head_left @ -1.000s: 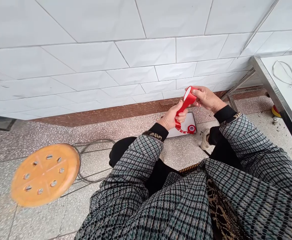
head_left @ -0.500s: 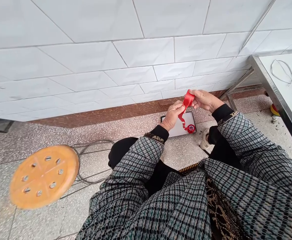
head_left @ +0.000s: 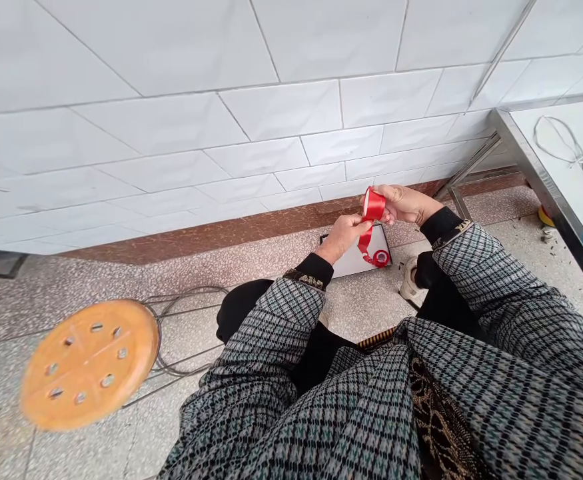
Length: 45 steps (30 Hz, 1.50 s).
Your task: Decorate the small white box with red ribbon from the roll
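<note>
A red ribbon [head_left: 374, 205] is looped between both hands, held in the air over the floor. My right hand [head_left: 405, 203] pinches the upper loop of it. My left hand [head_left: 342, 235] is closed on the strip just below. The ribbon's tail hangs down to a small red spool [head_left: 382, 257] lying on a white flat board [head_left: 354, 262] on the floor beside the wall.
An orange round stool [head_left: 87, 361] with a wire frame stands at the left. A steel-edged white table [head_left: 551, 190] with thin cords [head_left: 561, 143] on it runs along the right. A white tiled wall [head_left: 221, 120] is ahead. Blue and red-yellow objects lie near the table.
The ribbon went from a stretched strip to a loop folded over at my right hand. Both hands drew closer together and shifted slightly left.
</note>
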### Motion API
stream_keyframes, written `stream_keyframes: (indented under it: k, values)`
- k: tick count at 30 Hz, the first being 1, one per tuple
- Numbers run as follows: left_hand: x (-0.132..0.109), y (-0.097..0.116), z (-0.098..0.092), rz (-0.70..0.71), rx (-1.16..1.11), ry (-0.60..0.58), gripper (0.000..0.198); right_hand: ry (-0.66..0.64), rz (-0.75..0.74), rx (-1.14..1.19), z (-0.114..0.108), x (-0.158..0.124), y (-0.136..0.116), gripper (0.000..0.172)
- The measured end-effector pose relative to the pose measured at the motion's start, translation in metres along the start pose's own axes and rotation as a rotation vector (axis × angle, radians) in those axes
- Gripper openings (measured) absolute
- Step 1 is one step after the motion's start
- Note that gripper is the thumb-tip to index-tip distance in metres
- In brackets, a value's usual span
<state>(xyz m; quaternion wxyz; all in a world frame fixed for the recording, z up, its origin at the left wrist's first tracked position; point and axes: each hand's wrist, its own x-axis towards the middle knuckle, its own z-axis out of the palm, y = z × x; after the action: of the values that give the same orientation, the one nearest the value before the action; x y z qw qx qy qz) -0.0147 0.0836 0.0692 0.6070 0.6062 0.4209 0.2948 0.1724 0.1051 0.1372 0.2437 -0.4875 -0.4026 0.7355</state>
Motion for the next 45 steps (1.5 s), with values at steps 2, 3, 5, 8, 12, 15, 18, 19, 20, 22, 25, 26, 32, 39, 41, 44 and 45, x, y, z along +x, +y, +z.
stream_keyframes:
  k: [2,3,5,8,12,15,18,19,20,22,25,26,32,39,41,44,45]
  values:
    - [0.001,0.001,-0.007,-0.059,-0.019,-0.055,0.020,-0.025,-0.010,-0.018,-0.003,0.000,0.001,0.051]
    - [0.001,0.002,-0.011,-0.072,-0.035,-0.059,0.025,-0.039,-0.016,-0.022,-0.004,0.001,0.001,0.051]
    - [0.000,0.007,-0.021,-0.041,-0.085,0.039,0.041,-0.084,-0.024,-0.030,-0.008,0.003,0.003,0.051]
    - [-0.003,0.018,-0.032,0.163,-0.149,0.129,0.056,-0.206,-0.043,-0.057,-0.011,0.007,0.008,0.057]
    - [-0.006,0.030,-0.038,0.245,-0.201,-0.153,0.056,-0.362,-0.068,-0.126,-0.012,0.010,0.014,0.062]
    - [-0.005,0.032,-0.039,0.241,-0.225,-0.245,0.057,-0.412,-0.072,-0.161,-0.011,0.010,0.016,0.062]
    - [-0.003,0.029,-0.035,0.308,-0.205,-0.223,0.060,-0.425,-0.072,-0.168,-0.009,0.008,0.017,0.059]
    - [-0.003,0.027,-0.030,0.335,-0.182,-0.183,0.062,-0.424,-0.070,-0.164,-0.007,0.007,0.017,0.059]
    - [-0.003,0.026,-0.025,0.355,-0.153,-0.125,0.066,-0.418,-0.069,-0.159,-0.005,0.007,0.018,0.058]
    - [-0.004,0.023,-0.012,0.357,-0.112,0.075,0.071,-0.392,-0.061,-0.149,-0.001,0.008,0.019,0.058]
    - [-0.008,0.023,0.006,0.307,-0.081,0.286,0.073,-0.363,-0.051,-0.143,0.007,0.011,0.023,0.056]
    - [-0.010,0.024,0.009,0.290,-0.074,0.322,0.072,-0.358,-0.052,-0.135,0.010,0.012,0.023,0.055]
    - [-0.017,0.027,0.012,0.295,-0.071,0.401,0.057,-0.390,-0.063,-0.075,0.022,0.017,0.027,0.055]
    - [-0.011,0.024,0.001,0.367,0.022,0.457,0.062,-0.246,-0.050,0.027,0.029,0.014,0.029,0.055]
    - [-0.006,0.021,-0.006,0.373,0.047,0.558,0.066,-0.170,-0.048,0.097,0.035,0.010,0.031,0.057]
    - [-0.002,0.019,-0.018,0.391,0.121,0.655,0.063,-0.106,-0.026,0.176,0.046,0.004,0.033,0.060]
    - [-0.002,0.018,-0.022,0.397,0.156,0.665,0.061,-0.103,-0.014,0.189,0.050,0.003,0.034,0.060]
